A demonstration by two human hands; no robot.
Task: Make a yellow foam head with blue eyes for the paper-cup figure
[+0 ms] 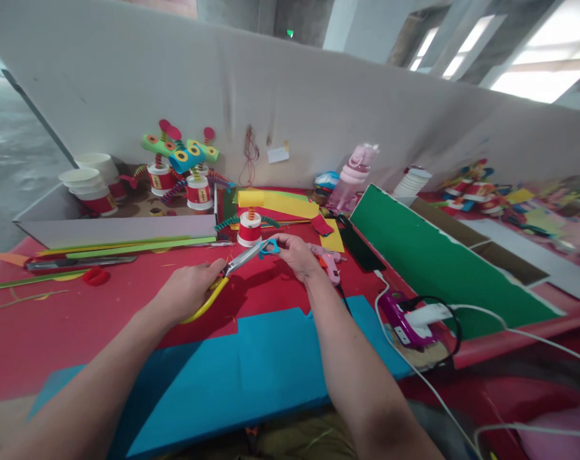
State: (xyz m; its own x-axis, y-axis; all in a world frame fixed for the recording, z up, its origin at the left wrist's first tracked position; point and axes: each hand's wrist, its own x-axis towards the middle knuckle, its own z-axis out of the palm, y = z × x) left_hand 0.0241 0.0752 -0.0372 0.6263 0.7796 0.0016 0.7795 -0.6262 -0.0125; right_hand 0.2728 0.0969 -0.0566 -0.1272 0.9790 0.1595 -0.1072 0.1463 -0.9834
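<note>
My left hand (189, 291) is closed round the yellow handles of a pair of scissors (244, 257), whose blades point right and away from me. Between the fingertips of my right hand (294, 254) is a small blue paper piece (269, 247), and the scissor tips meet it. It looks curled or ring-shaped. Just behind the blades stands a paper cup figure (250, 229), upside down, with green folded-paper arms and a yellow paper roll (250, 199) on a folded-paper neck. A pink glue gun (329, 260) lies right beside my right hand.
A box (127, 231) at the back left holds cups and finished-looking figures. Blue sheets (275, 351) lie along the front edge. To the right are a phone (361, 246), a purple power strip (405, 319) with cables, a pink bottle (352, 176) and a green board (438, 262).
</note>
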